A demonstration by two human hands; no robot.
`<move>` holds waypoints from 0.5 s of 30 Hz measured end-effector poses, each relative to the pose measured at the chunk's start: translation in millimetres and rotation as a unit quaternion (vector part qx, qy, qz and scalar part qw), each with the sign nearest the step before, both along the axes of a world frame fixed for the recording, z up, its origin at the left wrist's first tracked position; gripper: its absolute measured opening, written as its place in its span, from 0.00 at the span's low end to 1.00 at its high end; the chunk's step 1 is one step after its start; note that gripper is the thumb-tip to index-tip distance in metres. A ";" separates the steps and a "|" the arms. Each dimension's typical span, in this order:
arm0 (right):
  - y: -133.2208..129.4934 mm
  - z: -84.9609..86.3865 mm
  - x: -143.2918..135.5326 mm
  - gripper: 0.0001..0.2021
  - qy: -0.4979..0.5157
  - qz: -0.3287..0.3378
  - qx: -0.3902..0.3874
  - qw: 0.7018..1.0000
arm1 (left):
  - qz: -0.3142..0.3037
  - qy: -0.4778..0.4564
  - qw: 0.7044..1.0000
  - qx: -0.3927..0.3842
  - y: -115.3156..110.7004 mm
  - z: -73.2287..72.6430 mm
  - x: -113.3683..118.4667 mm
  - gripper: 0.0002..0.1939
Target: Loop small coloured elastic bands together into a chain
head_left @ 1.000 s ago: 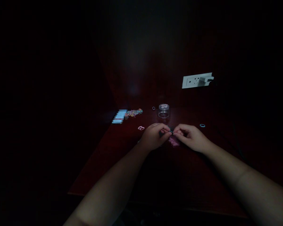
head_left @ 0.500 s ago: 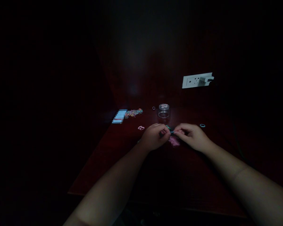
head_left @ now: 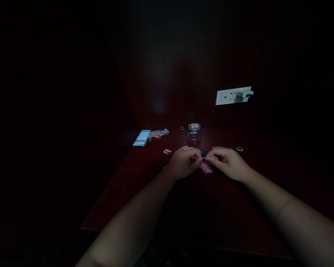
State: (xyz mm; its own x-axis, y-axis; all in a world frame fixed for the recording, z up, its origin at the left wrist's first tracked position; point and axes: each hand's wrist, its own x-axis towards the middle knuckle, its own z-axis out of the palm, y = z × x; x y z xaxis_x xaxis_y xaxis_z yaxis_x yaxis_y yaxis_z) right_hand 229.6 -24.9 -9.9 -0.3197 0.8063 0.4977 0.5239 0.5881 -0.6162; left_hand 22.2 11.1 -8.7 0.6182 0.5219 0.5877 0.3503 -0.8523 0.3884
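Observation:
My left hand (head_left: pixel 185 162) and my right hand (head_left: pixel 225 162) pinch a small blue band (head_left: pixel 203 158) between their fingertips, over the dark red table. Just below the fingers lies a heap of pink bands (head_left: pixel 206 167). Something green (head_left: pixel 199 151) shows behind the fingertips. A clear jar (head_left: pixel 194 132) with a patterned lid stands beyond my hands. Two pink rings (head_left: pixel 167 151) lie left of my left hand, and a light blue ring (head_left: pixel 239 149) lies right of my right hand.
At the table's back left, a lit phone (head_left: pixel 141 137) lies beside a pile of multicoloured bands (head_left: pixel 159 133). One small ring (head_left: pixel 182 128) sits left of the jar. A white socket plate (head_left: pixel 233 95) with a plug is on the back wall. A dark cable runs at right.
The blue band looks shorter between my fingertips, which are slightly closer together. The whole view has shifted very slightly.

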 end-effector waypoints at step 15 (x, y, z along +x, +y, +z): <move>-0.7 -3.0 -2.3 0.11 0.030 -0.012 -0.031 0.999 | -0.001 -0.035 0.999 -0.004 -4.9 -0.4 0.1 0.02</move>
State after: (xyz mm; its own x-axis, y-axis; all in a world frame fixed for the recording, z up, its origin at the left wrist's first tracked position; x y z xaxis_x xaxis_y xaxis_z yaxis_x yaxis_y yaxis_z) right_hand 227.3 -25.7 -12.9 -0.2712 0.8429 0.4647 0.4980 0.5360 -0.6816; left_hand 22.3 6.2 -9.1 0.5776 0.5248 0.6253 0.3197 -0.8502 0.4183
